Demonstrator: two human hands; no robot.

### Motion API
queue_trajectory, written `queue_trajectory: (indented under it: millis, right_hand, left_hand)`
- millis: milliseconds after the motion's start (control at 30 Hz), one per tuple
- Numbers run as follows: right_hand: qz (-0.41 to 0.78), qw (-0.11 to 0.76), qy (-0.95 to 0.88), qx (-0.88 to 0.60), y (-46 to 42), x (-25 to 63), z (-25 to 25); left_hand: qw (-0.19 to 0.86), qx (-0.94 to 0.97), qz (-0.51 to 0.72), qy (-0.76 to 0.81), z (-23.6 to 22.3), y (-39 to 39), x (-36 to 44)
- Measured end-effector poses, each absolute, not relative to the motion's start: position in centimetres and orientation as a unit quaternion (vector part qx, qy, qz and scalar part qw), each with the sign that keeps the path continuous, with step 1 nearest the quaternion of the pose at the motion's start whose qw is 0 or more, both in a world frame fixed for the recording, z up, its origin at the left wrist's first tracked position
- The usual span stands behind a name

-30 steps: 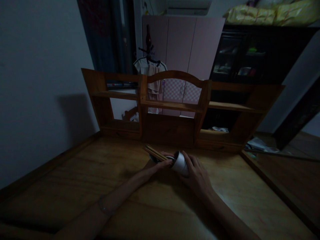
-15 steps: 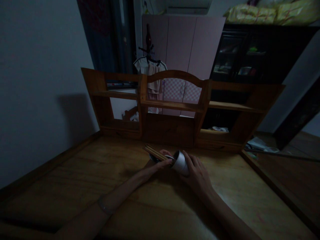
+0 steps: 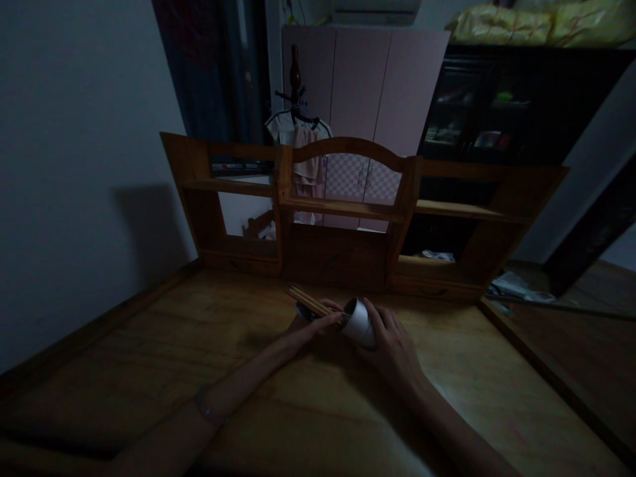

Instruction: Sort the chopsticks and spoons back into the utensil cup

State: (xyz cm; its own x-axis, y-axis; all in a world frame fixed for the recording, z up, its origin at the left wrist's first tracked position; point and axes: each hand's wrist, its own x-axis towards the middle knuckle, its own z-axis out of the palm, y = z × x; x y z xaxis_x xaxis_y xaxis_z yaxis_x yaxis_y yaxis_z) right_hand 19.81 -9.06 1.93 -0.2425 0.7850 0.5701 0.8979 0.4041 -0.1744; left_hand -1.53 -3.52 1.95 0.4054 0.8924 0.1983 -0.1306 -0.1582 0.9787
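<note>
My left hand (image 3: 324,322) is closed around a bundle of thin wooden sticks (image 3: 309,300) that look like chopsticks. Their far ends point up and to the left; the near ends reach the mouth of a white cylindrical container (image 3: 358,324). A dark rounded piece with a pale edge (image 3: 304,311) shows under the sticks by the same hand; its kind is unclear in the dim light. My right hand (image 3: 395,341) wraps around the container from the right. The container is tilted, its dark opening facing up and left towards my left hand.
Both hands are over a wooden desktop (image 3: 199,358). A wooden shelf unit (image 3: 342,211) with small drawers stands along its far edge. A white wall (image 3: 89,199) borders the left side, and a raised wooden edge (image 3: 546,377) runs along the right.
The sticks and my left fingers have shifted very slightly towards the container's mouth. A pale curved edge between hand and container shows less now. My right hand and the container stay in place.
</note>
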Motion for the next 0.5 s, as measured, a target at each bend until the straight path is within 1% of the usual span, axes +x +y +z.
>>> queue_trajectory:
  millis: [200, 367, 500]
  right_hand:
    - [-0.091, 0.302, -0.78, -0.541, -9.04, 19.78, 1.85]
    - [-0.095, 0.31, -0.779, -0.537, -9.02, 19.79, 1.89]
    - [-0.094, 0.301, -0.779, -0.542, -9.03, 19.77, 1.91]
  left_hand:
    - [0.602, 0.575, 0.462, 0.306, 1.79, -3.53, -1.32]
    - [0.608, 0.54, 0.481, 0.328, 1.56, -3.4, -1.13]
    - [0.612, 0.507, 0.505, 0.337, 1.16, -3.03, -1.18]
